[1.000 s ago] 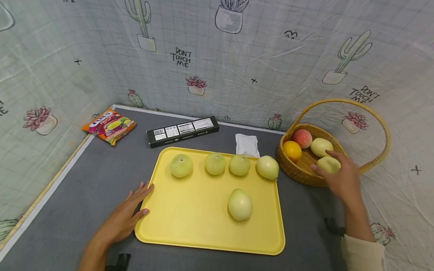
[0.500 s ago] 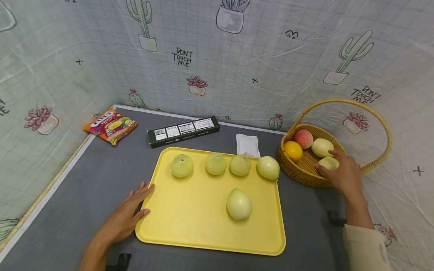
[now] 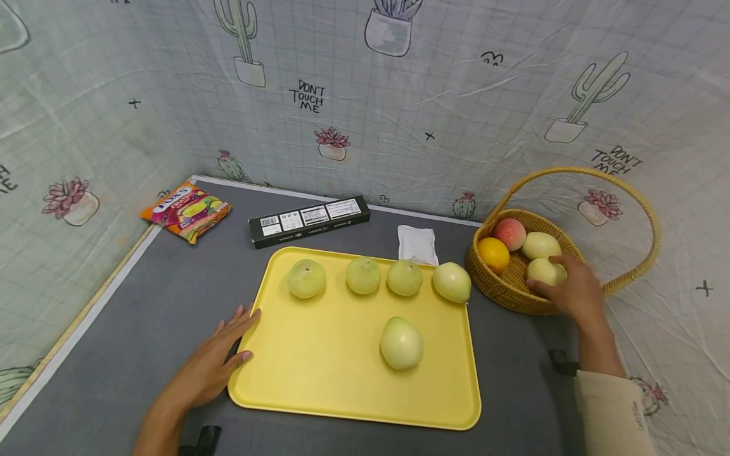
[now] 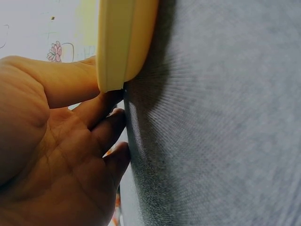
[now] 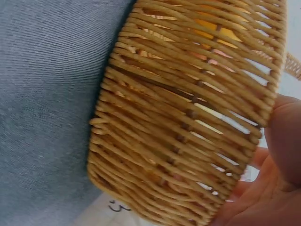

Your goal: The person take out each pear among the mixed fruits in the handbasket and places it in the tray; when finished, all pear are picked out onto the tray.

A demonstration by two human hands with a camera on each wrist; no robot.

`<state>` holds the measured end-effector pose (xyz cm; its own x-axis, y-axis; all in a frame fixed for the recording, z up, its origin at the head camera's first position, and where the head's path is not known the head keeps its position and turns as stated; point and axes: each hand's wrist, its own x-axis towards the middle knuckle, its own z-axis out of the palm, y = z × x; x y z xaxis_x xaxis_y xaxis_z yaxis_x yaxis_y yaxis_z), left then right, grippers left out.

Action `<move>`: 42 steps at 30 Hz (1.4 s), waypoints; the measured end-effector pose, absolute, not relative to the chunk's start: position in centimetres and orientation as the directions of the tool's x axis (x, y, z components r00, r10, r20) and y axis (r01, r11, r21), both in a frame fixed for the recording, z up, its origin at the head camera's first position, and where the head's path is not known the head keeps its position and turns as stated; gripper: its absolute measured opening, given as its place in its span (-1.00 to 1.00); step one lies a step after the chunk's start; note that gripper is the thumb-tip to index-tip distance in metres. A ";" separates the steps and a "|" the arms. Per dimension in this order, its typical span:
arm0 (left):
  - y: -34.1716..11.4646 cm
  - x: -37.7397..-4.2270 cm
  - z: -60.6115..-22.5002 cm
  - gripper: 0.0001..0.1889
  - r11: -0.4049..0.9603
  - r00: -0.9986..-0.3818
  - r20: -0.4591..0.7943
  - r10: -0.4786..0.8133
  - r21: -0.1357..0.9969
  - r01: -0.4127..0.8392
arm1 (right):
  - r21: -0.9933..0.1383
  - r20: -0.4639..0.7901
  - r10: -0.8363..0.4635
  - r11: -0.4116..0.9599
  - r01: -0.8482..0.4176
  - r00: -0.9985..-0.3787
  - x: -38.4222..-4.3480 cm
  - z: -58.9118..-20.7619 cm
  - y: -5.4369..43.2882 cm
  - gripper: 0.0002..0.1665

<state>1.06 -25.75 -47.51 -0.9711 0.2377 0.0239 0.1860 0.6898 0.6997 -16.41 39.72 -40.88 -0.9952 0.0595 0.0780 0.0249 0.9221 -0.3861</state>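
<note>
At the right, my right hand (image 3: 577,291) reaches over the rim of a wicker basket (image 3: 504,292). Its thumb and fingers lie on opposite sides of a smooth pale green fruit (image 3: 544,271), gripping it inside the basket. The woven wall hides that fruit and most of the fingers in the right wrist view. My left hand (image 3: 208,364) rests with extended fingers at the left edge of a yellow tray (image 3: 319,380). In the left wrist view the thumb (image 4: 70,80) lies against the tray's rim. One pale green fruit (image 3: 402,344) sits alone toward the tray's right middle.
Several pale green fruits (image 3: 362,276) line the tray's far side. A peach (image 3: 509,234), an orange (image 3: 493,254) and another pale green fruit (image 3: 541,245) share the basket, under its tall handle (image 3: 650,215). Behind the tray lie a candy bag (image 3: 187,212), black box (image 3: 309,221) and white packet (image 3: 417,244).
My right hand has closed round the near pale green fruit in the basket, which has shifted slightly to the left. My left hand stays at the tray's edge.
</note>
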 end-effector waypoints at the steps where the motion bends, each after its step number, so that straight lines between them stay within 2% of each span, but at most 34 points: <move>1: -25.7 1.0 -47.5 -0.25 0.690 -0.971 0.022 0.239 0.699 0.186 | -0.387 0.075 0.057 0.922 0.024 -0.996 -16.5 -41.0 39.8 -0.07; 8: -25.7 0.9 -47.3 -0.24 0.692 -0.971 -0.003 0.239 0.702 0.168 | -0.421 0.023 0.021 0.907 0.009 -1.000 -17.3 -41.4 39.7 -0.03; 16: -25.6 1.0 -47.3 -0.23 0.694 -0.971 -0.009 0.237 0.701 0.164 | -0.446 0.084 0.000 0.894 -0.038 -0.996 -17.3 -41.7 38.9 -0.13; 27: -25.6 1.1 -47.4 -0.23 0.692 -0.972 0.012 0.235 0.701 0.176 | -0.516 0.269 0.044 0.850 -0.105 -0.962 -16.3 -41.9 37.9 -0.18; 37: -25.5 0.9 -47.2 -0.21 0.697 -0.973 -0.032 0.229 0.703 0.141 | -0.567 0.461 0.126 0.803 -0.183 -0.879 -15.8 -40.9 35.6 -0.14; 42: -25.5 0.9 -47.2 -0.22 0.697 -0.973 -0.030 0.230 0.703 0.143 | -0.611 0.468 0.147 0.766 -0.199 -0.871 -14.7 -39.3 33.7 -0.13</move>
